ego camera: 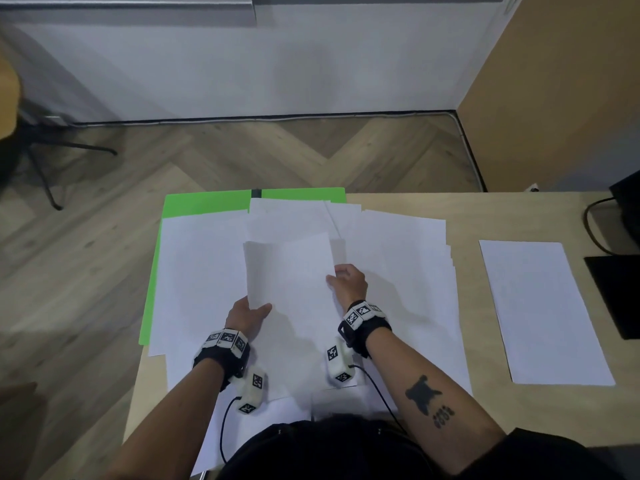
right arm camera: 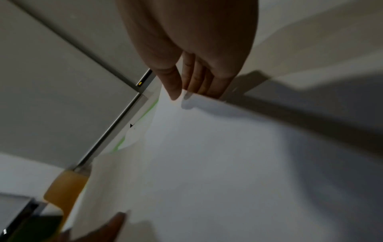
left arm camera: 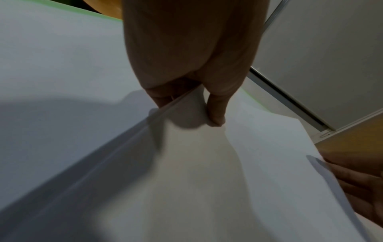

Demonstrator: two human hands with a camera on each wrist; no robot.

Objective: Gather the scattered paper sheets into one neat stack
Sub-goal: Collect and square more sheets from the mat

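White held sheets (ego camera: 289,271), small bundle lifted over table centre. Left hand (ego camera: 246,315) pinches lower left corner, thumb (left arm camera: 216,111) on top, fingers under. Right hand (ego camera: 348,284) clamps right edge, thumb (right arm camera: 172,83) above, fingers (right arm camera: 199,78) together below. Loose sheets (ego camera: 398,265) spread underneath, overlapping a green folder (ego camera: 207,204). Single sheet (ego camera: 540,310) lies apart to the right on the wooden table (ego camera: 502,427).

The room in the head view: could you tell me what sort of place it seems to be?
Probably an office or study. A light wooden desk holds scattered white paper sheets and a green folder, a black cable runs along the desk's right edge, and the floor is herringbone wood.
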